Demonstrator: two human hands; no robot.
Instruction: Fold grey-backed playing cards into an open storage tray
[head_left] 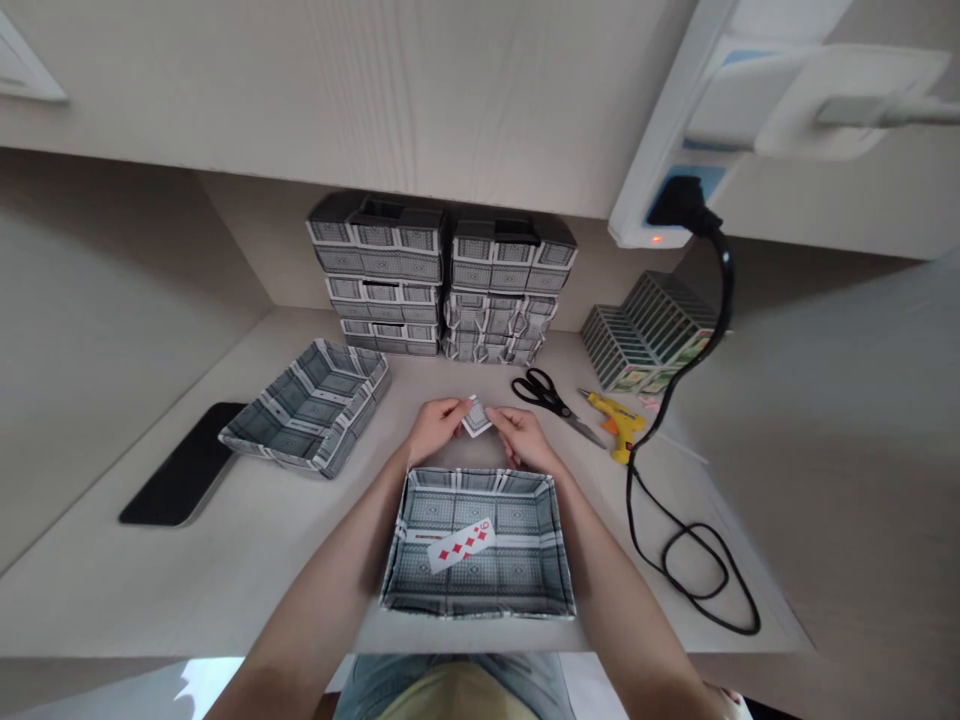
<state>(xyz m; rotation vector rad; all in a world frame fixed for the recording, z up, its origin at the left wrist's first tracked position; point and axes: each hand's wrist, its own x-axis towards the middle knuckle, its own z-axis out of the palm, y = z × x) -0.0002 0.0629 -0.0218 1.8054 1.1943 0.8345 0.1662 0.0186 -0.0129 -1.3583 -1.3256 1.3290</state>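
Between my two hands is a small patterned piece of playing card [476,417], its grey back facing up. My left hand [437,428] pinches its left edge, and my right hand [523,437] grips the right side. Just below them, between my forearms, stands an open box made of playing cards [525,560]. Inside it lies a cut strip of a diamonds card [463,545], face up. A second open card box [307,405] rests tilted to the left of my hands.
Stacked card boxes [386,265] stand at the back. Black-handled scissors [551,395], a yellow glue gun [622,425] and its looping black cord [709,590] lie right. Card packs [645,330] sit behind them. A black phone [184,465] lies left; a power strip [671,205] hangs above.
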